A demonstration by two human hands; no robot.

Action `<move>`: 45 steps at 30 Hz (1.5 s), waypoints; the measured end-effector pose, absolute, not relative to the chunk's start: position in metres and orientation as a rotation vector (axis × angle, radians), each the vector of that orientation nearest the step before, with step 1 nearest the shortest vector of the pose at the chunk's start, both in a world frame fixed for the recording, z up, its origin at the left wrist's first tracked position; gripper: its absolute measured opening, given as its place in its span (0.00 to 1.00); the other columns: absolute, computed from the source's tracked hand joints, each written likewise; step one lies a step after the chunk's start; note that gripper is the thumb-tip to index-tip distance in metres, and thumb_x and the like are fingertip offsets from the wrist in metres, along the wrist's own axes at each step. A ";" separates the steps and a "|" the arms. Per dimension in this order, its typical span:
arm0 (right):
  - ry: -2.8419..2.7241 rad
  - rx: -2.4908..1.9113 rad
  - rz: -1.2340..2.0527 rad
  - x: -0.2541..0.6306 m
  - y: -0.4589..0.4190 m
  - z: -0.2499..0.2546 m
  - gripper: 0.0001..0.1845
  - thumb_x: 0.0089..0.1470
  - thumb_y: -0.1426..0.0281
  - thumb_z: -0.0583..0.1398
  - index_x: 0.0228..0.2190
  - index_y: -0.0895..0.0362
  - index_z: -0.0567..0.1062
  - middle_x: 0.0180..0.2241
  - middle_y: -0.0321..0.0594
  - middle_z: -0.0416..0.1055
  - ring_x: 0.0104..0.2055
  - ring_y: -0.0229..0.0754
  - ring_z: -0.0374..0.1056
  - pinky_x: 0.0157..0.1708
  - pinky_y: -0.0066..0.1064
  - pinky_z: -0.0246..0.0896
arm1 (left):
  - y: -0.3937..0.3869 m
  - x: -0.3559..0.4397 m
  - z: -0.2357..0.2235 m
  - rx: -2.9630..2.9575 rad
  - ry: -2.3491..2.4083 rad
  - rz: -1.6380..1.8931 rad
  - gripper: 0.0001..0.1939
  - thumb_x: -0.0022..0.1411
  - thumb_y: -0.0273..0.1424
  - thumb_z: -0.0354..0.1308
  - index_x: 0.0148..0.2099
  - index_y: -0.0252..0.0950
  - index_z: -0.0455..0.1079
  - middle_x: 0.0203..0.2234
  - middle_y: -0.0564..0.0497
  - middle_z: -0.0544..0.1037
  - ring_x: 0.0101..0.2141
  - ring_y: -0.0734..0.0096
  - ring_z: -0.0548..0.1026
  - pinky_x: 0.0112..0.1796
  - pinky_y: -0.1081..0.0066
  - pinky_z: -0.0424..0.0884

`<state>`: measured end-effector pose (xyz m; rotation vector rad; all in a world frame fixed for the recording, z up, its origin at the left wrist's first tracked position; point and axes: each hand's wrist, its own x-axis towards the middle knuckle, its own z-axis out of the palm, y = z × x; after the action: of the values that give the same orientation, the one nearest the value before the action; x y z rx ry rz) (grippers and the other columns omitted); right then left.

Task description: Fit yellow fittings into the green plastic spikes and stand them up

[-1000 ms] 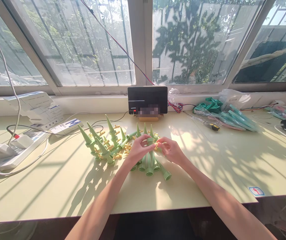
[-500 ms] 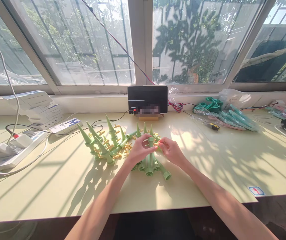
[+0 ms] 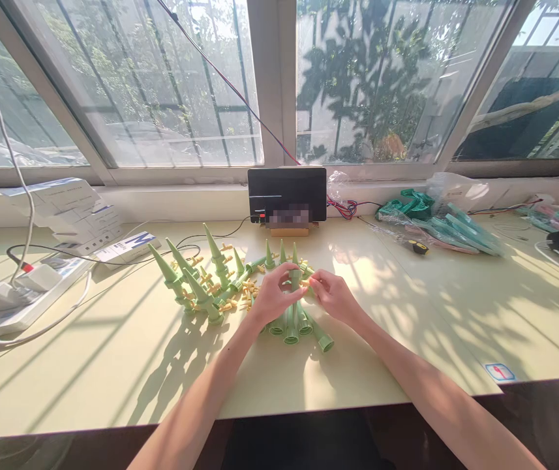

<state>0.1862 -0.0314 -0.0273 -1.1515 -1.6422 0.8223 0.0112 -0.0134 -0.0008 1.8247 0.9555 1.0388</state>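
My left hand (image 3: 273, 295) is closed round an upright green pointed plastic spike (image 3: 295, 279), thumb on the near side. At the spike's right side, my right hand (image 3: 334, 295) pinches a small yellow peg (image 3: 304, 282) between thumb and fingertips; whether the peg sits in the spike I cannot tell. Several hollow green tubes (image 3: 291, 338) lie fanned out just below my hands, open ends toward me. To the left stand green spikes with yellow pegs (image 3: 207, 305) sticking out of them. Loose yellow pegs (image 3: 248, 288) lie partly hidden behind my left hand.
A black screen (image 3: 287, 189) stands by the window. On the left are a power strip (image 3: 29, 300), cables and white boxes (image 3: 64, 209). Plastic bags (image 3: 465, 228) and a black-and-yellow tool (image 3: 418, 247) lie at the back right. The table's front edge runs below my forearms.
The view has shifted very slightly. Both hands keep the same hold on the spike and peg, with hardly any visible movement.
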 end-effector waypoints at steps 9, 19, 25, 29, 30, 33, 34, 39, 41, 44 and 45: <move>-1.618 -1.153 0.872 0.185 -0.031 -0.027 0.17 0.59 0.57 0.53 0.26 0.56 0.67 0.16 0.30 0.59 0.18 0.33 0.53 0.19 0.27 0.48 | -0.011 0.010 -0.005 1.889 0.965 1.057 0.19 0.54 0.34 0.64 0.48 0.37 0.68 0.41 0.47 0.74 0.35 0.71 0.74 0.37 0.68 0.77; -1.582 -1.133 0.949 0.185 -0.030 -0.027 0.18 0.59 0.56 0.53 0.25 0.56 0.66 0.15 0.29 0.57 0.17 0.33 0.52 0.18 0.26 0.47 | -0.010 0.010 -0.007 1.913 0.947 1.063 0.18 0.54 0.32 0.63 0.48 0.36 0.67 0.41 0.46 0.74 0.35 0.71 0.73 0.38 0.68 0.77; -1.538 -1.103 1.026 0.184 -0.031 -0.026 0.17 0.59 0.57 0.54 0.25 0.56 0.65 0.14 0.28 0.56 0.16 0.32 0.51 0.18 0.26 0.47 | -0.009 0.010 -0.007 1.937 0.940 1.067 0.18 0.55 0.31 0.63 0.48 0.37 0.67 0.41 0.46 0.73 0.37 0.69 0.74 0.39 0.66 0.77; -1.525 -1.098 1.061 0.183 -0.031 -0.024 0.17 0.58 0.58 0.54 0.24 0.56 0.66 0.13 0.27 0.56 0.15 0.31 0.49 0.17 0.25 0.45 | -0.010 0.009 -0.007 1.948 0.937 1.065 0.17 0.55 0.32 0.62 0.48 0.37 0.68 0.41 0.46 0.74 0.38 0.69 0.74 0.40 0.66 0.77; -1.524 -1.099 1.066 0.183 -0.032 -0.024 0.17 0.58 0.58 0.54 0.24 0.56 0.66 0.12 0.27 0.56 0.15 0.31 0.49 0.17 0.25 0.45 | -0.010 0.009 -0.007 1.950 0.937 1.062 0.18 0.55 0.32 0.62 0.48 0.37 0.68 0.41 0.46 0.74 0.38 0.69 0.74 0.40 0.66 0.77; -1.517 -1.103 1.081 0.183 -0.032 -0.022 0.17 0.58 0.58 0.55 0.25 0.56 0.66 0.12 0.27 0.56 0.14 0.31 0.49 0.16 0.25 0.45 | -0.010 0.009 -0.007 1.947 0.949 1.054 0.18 0.55 0.32 0.63 0.48 0.37 0.68 0.41 0.46 0.74 0.38 0.68 0.74 0.40 0.65 0.77; -1.513 -1.105 1.089 0.183 -0.033 -0.021 0.17 0.57 0.57 0.55 0.25 0.56 0.66 0.12 0.27 0.57 0.14 0.31 0.49 0.16 0.25 0.45 | -0.010 0.009 -0.007 1.944 0.953 1.051 0.18 0.55 0.32 0.63 0.48 0.37 0.68 0.41 0.46 0.74 0.38 0.68 0.74 0.40 0.65 0.77; -1.494 -1.122 1.112 0.183 -0.033 -0.017 0.18 0.56 0.55 0.55 0.24 0.56 0.66 0.12 0.27 0.57 0.13 0.30 0.48 0.15 0.25 0.43 | -0.009 0.009 -0.007 1.921 0.946 1.043 0.19 0.54 0.32 0.63 0.48 0.36 0.68 0.40 0.46 0.75 0.38 0.67 0.75 0.38 0.67 0.77; -1.484 -1.126 1.119 0.182 -0.034 -0.016 0.19 0.55 0.54 0.56 0.24 0.56 0.66 0.11 0.28 0.57 0.13 0.30 0.49 0.14 0.25 0.43 | -0.009 0.009 -0.006 1.911 0.953 1.047 0.19 0.54 0.33 0.64 0.48 0.36 0.68 0.40 0.47 0.75 0.37 0.68 0.75 0.37 0.68 0.77; -1.454 -1.117 1.131 0.180 -0.034 -0.013 0.20 0.54 0.52 0.56 0.23 0.56 0.65 0.12 0.28 0.57 0.13 0.31 0.49 0.14 0.26 0.43 | -0.009 0.009 -0.004 1.856 0.970 1.048 0.21 0.53 0.36 0.64 0.49 0.36 0.68 0.39 0.47 0.75 0.37 0.67 0.76 0.35 0.69 0.77; -1.441 -1.112 1.132 0.179 -0.034 -0.013 0.21 0.54 0.51 0.56 0.23 0.56 0.65 0.12 0.28 0.57 0.13 0.31 0.49 0.14 0.26 0.43 | -0.009 0.009 -0.003 1.828 0.972 1.043 0.22 0.54 0.37 0.64 0.49 0.36 0.68 0.39 0.46 0.75 0.37 0.67 0.76 0.35 0.69 0.77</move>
<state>0.1794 -0.0339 -0.0129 -1.1118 -1.4412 1.1315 0.0086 -0.0094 -0.0031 1.8279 0.9725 1.0430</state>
